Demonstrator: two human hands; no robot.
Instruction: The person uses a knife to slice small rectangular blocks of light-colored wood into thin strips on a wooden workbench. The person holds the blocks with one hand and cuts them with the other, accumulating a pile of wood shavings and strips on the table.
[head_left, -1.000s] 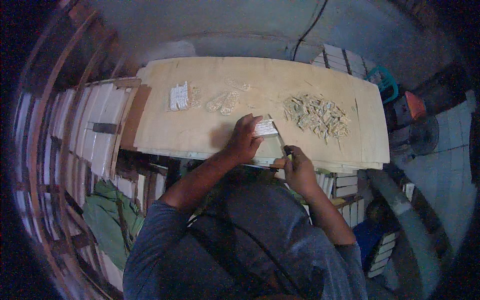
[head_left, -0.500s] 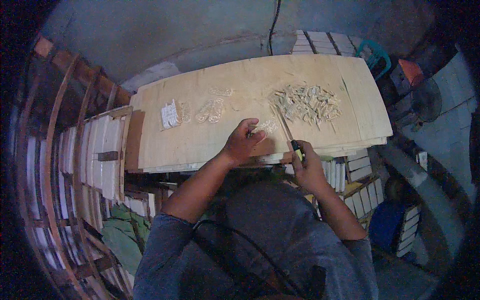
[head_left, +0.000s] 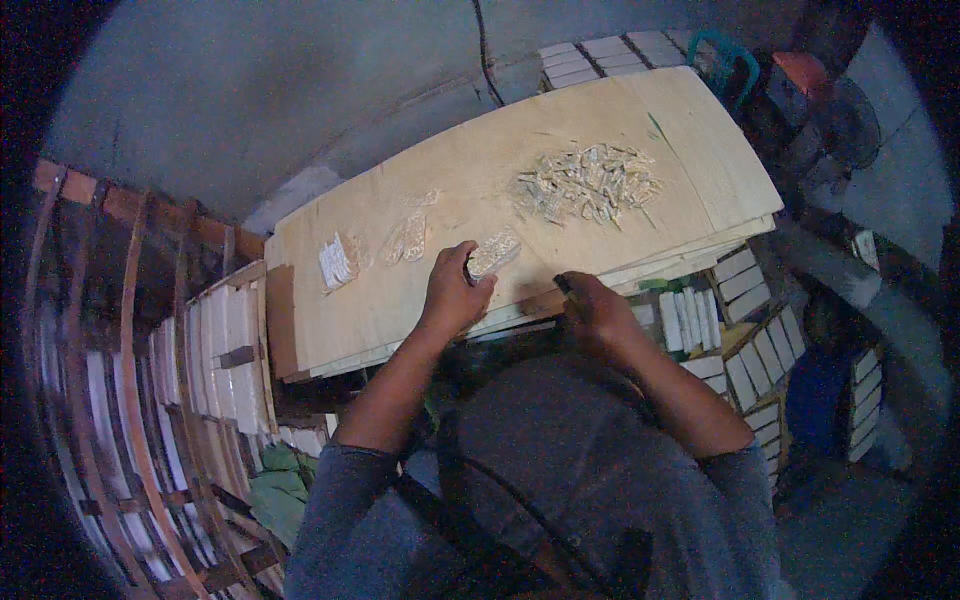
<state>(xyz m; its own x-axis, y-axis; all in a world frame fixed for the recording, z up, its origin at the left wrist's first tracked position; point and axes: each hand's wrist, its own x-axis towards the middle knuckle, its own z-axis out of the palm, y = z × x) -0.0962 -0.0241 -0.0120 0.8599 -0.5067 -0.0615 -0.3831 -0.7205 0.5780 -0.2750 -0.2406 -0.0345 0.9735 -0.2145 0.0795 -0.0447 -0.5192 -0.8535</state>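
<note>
My left hand (head_left: 458, 292) pinches one end of a small, pale, flat piece with an openwork pattern (head_left: 496, 251), close above the plywood top (head_left: 480, 205). Closed around the dark end of a handle (head_left: 563, 285), my right hand (head_left: 600, 315) is by the near edge of the board. The handle belongs to a thin-bladed tool, whose blade I cannot make out now. Beyond my hands lies a loose pile of small pale slips (head_left: 590, 183). Farther left are more patterned pieces (head_left: 405, 238) and a white stack of narrow pieces (head_left: 337, 262).
A slatted wooden rack (head_left: 135, 260) with white panels stands at the left. Under and right of the board are stacked white blocks (head_left: 690, 320) and a blue container (head_left: 825, 395). A teal chair (head_left: 740, 65) is at the far right, and a dark cable hangs down the wall (head_left: 300, 90).
My right hand has drawn the tool back from the pile toward the near edge, and its blade no longer shows clearly. The left hand still holds the patterned piece. The view has turned.
</note>
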